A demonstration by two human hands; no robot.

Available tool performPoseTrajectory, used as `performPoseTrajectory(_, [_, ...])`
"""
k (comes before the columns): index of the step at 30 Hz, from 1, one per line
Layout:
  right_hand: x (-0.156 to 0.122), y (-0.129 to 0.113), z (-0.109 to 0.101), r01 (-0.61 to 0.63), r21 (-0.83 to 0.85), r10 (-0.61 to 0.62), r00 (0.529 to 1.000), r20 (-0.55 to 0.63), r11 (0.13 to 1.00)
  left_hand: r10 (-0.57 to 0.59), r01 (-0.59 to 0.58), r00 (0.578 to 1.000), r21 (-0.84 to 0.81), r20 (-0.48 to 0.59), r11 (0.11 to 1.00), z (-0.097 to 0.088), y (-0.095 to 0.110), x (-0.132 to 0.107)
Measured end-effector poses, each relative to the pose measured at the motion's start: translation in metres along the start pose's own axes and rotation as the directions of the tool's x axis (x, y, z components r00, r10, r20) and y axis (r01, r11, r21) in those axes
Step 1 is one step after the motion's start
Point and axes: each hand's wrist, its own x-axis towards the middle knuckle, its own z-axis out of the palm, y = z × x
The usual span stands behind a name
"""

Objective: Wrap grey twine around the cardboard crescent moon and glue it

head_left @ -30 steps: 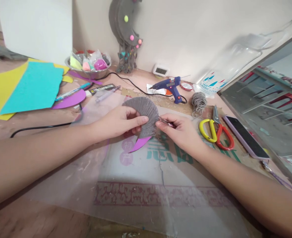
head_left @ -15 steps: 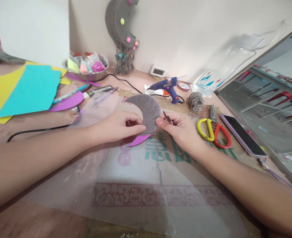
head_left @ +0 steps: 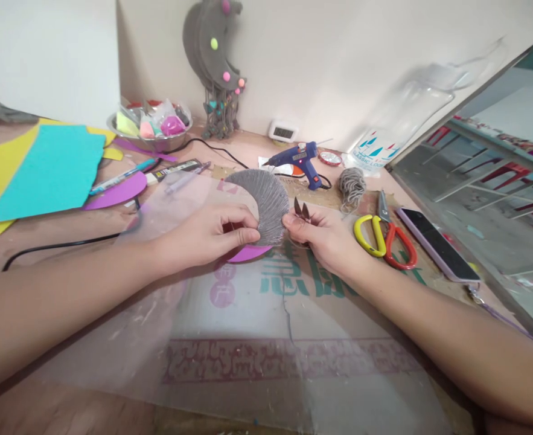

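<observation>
A crescent (head_left: 268, 202) wrapped in grey yarn is held up over the plastic-covered work surface (head_left: 230, 320). Its lower tip shows bare purple (head_left: 249, 253). My left hand (head_left: 212, 232) pinches the inner curve between thumb and fingers. At the outer edge, the thumb and fingertip of my right hand (head_left: 320, 232) touch the yarn. Small scissors (head_left: 301, 209) are tucked in that same hand, two dark pointed blades sticking up apart; their handles are hidden in the palm.
Beyond the hands lie a blue glue gun (head_left: 300, 160) and grey yarn (head_left: 352, 186). To the right are large scissors (head_left: 384, 232) with yellow and red handles and a phone (head_left: 438, 241). Coloured sheets (head_left: 49, 169) and a metal bowl (head_left: 151, 142) are at left. A finished-looking moon (head_left: 214, 54) hangs behind.
The small scissors' blades have turned more upright and now show spread apart. The crescent has tilted slightly, still between both hands. The whole view has shifted a little.
</observation>
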Motion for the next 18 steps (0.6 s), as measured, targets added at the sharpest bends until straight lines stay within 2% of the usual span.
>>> performPoseTrajectory(6, [0.0007, -0.0007, 0.0018, 0.050, 0.015, -0.050, 0.999, -0.012, 0.999, -0.010, 0.012, 0.998, -0.030, 0.070, 0.999, -0.0014, -0.0008, -0.0002])
performPoseTrajectory(9, [0.0004, -0.0040, 0.0041, 0.082, 0.005, -0.082, 0.997, -0.001, 0.997, -0.060, 0.068, 0.994, -0.091, 0.092, 0.993, -0.0020, -0.0006, -0.0005])
performPoseTrajectory(12, [-0.0006, -0.0069, 0.0058, 0.052, -0.036, -0.053, 0.999, -0.014, 0.998, -0.106, 0.118, 0.989, -0.117, 0.105, 0.986, -0.0024, 0.0013, -0.0008])
performPoseTrajectory(18, [-0.0013, -0.0092, 0.0065, 0.007, -0.051, -0.007, 1.000, -0.002, 0.999, -0.117, 0.123, 0.989, -0.068, 0.086, 0.990, -0.0013, 0.0009, -0.0008])
